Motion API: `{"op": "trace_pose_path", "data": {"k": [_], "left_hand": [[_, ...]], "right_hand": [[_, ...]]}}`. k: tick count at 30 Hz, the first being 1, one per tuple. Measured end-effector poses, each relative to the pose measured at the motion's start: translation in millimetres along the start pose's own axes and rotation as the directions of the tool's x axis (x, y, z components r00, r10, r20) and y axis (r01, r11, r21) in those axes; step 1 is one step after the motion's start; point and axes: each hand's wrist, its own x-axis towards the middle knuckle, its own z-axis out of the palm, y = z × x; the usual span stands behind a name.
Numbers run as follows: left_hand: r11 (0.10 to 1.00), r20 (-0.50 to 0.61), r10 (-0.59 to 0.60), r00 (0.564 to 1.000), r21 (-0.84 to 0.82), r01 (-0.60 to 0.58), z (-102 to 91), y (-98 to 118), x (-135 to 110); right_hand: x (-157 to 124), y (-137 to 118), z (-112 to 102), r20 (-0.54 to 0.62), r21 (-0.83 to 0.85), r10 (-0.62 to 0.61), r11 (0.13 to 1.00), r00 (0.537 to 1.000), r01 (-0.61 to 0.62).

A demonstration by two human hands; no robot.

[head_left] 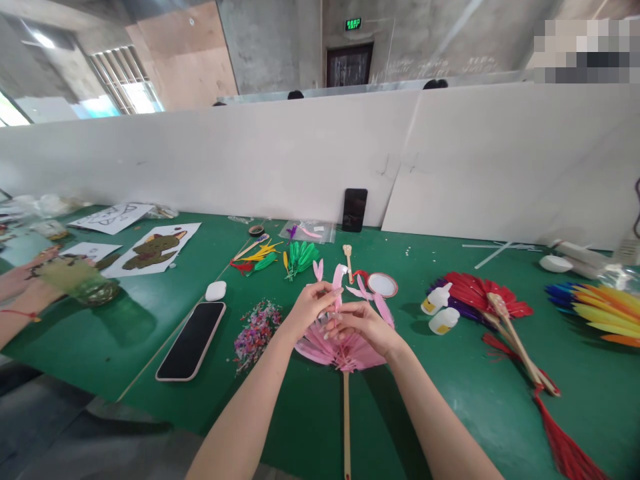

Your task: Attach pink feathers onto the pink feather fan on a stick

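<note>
Left hand (pixel 320 301): thumb and fingertips closed in a pinch on a pink feather (pixel 339 279), which stands upright. Right hand (pixel 364 323): fingers half curled, just beside the feather's lower part; any grip there cannot be told. Beneath both: pink feather fan (pixel 311 348), wooden handle (pixel 347 420) toward the wearer. Handling, as judged: light pinch, barbs uncrushed, wrists off the fan's spread. To the right: two white bottles (pixel 444 321), upright. To the left: coloured flakes (pixel 256 337), best left unbrushed.
</note>
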Motion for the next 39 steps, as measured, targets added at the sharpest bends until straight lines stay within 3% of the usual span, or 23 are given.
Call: {"op": "trace_pose_path", "data": {"k": [22,30,39], "left_hand": [[1.000,-0.107,0.031,0.994,0.004,-0.030,3.5,-0.7,1.5],[0.999,-0.049,0.030,0.998,0.019,-0.029,1.5,-2.7,1.4],[1.000,-0.048,0.003,0.999,0.010,-0.003,2.0,-3.0,0.7]], "right_hand": [[1.1,0.2,1.7,0.012,0.059,-0.013,0.998,1.000,0.012],[1.6,0.9,3.0,-0.050,0.077,0.016,0.997,0.999,-0.012],[3.7,2.7,-0.5,-0.035,0.081,0.007,0.997,0.999,-0.004]]}}
